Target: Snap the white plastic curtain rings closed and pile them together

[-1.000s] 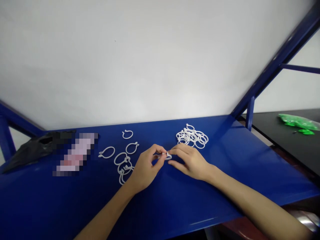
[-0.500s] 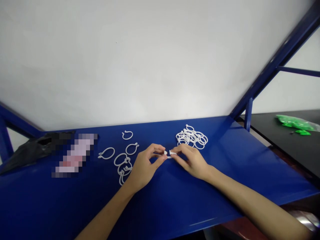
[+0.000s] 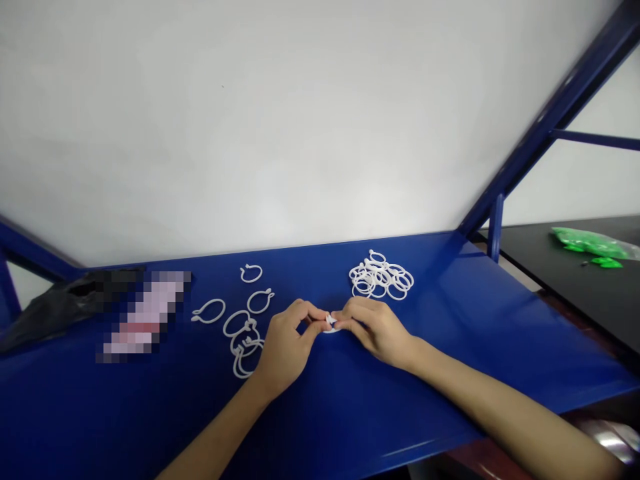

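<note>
Both my hands meet at the middle of a blue metal shelf [image 3: 450, 373]. My left hand [image 3: 285, 347] and my right hand [image 3: 377, 328] each pinch one side of a small white plastic ring [image 3: 331, 323] held between their fingertips just above the shelf. Most of this ring is hidden by my fingers. A heap of several white rings [image 3: 381, 279] lies just beyond my right hand. Several more white rings [image 3: 243, 325], spread out singly, lie left of my left hand.
A black bag [image 3: 55, 307] and a blurred-out object [image 3: 143, 315] lie at the shelf's left end. Blue frame bars [image 3: 545, 127] rise at the right. Beyond them a black table [image 3: 575, 267] carries a green plastic bag [image 3: 593, 243]. A white wall stands behind.
My hands drew slightly apart half a second ago, showing the ring's ends separated, and have now come together again, a little lower and nearer, with the ring closed between the fingertips.
</note>
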A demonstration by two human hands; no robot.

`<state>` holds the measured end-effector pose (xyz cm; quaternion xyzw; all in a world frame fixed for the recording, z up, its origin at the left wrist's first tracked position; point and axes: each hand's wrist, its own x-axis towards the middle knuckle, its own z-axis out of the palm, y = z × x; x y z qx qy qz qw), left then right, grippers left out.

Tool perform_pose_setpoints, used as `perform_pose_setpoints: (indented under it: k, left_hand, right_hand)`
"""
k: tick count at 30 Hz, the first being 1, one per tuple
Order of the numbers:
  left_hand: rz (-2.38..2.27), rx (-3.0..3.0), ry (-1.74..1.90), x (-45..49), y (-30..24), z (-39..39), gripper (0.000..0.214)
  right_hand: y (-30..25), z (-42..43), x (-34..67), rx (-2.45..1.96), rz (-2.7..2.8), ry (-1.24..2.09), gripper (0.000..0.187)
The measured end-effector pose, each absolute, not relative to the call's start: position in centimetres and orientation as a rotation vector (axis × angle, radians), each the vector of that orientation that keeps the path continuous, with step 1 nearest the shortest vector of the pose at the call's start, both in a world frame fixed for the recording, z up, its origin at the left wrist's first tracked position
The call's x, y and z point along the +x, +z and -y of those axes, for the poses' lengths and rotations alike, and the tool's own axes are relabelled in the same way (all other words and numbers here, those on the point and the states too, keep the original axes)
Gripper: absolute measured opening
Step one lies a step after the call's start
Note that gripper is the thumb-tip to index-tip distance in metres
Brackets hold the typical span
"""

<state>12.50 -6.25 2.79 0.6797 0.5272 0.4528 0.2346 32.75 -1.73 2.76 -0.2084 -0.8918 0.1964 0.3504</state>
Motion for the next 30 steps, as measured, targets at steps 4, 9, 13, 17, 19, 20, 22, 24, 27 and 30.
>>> perform_pose_setpoints:
  k: [4, 9, 13, 17, 19, 20, 22, 24, 27, 30]
  left_hand:
    - [-1.444, 1.93, 1.292, 12.6, 2.5, 6.5, 0.015]
    - [-1.413, 2.004, 1.319, 12.7, 2.1, 6.7, 0.017]
    - [-1.414, 2.051, 1.299, 12.6, 2.2, 6.6, 0.017]
    - [-1.437, 2.104, 1.283, 12.6, 2.4, 6.4, 0.013]
    - [-1.436, 2.161, 1.259, 12.5, 2.5, 6.2, 0.009]
    - [-1.435, 2.199, 1.233, 12.3, 2.4, 6.0, 0.008]
    - [-1.479, 2.285, 1.156, 11.7, 2.3, 5.6, 0.011]
    - [-1.64, 2.362, 1.04, 10.6, 2.2, 5.1, 0.017]
    - [-2.05, 2.406, 0.751, 8.6, 2.3, 4.3, 0.031]
    - [-2.334, 2.374, 0.396, 7.0, 2.4, 4.0, 0.041]
  right_hand:
    - [2.9, 2.1, 32.7, -0.552, 2.355, 0.48, 0.027]
    - [2.8, 2.6, 32.6, -0.536, 2.41, 0.368, 0.029]
    - [2.5, 2.5, 32.6, -0.532, 2.436, 0.279, 0.029]
    - [2.6, 2.1, 32.5, -0.592, 2.429, 0.184, 0.027]
    - [2.8, 1.7, 32.6, -0.606, 2.406, 0.153, 0.024]
    - [2.9, 1.4, 32.7, -0.613, 2.395, 0.132, 0.023]
    - [3.1, 0.7, 33.1, -0.665, 2.369, 0.06, 0.023]
    - [3.1, -0.4, 34.0, -0.811, 2.332, -0.052, 0.025]
    - [3.1, -2.2, 35.8, -1.143, 2.265, -0.24, 0.027]
    - [3.3, -3.8, 37.6, -1.34, 2.231, -0.343, 0.024]
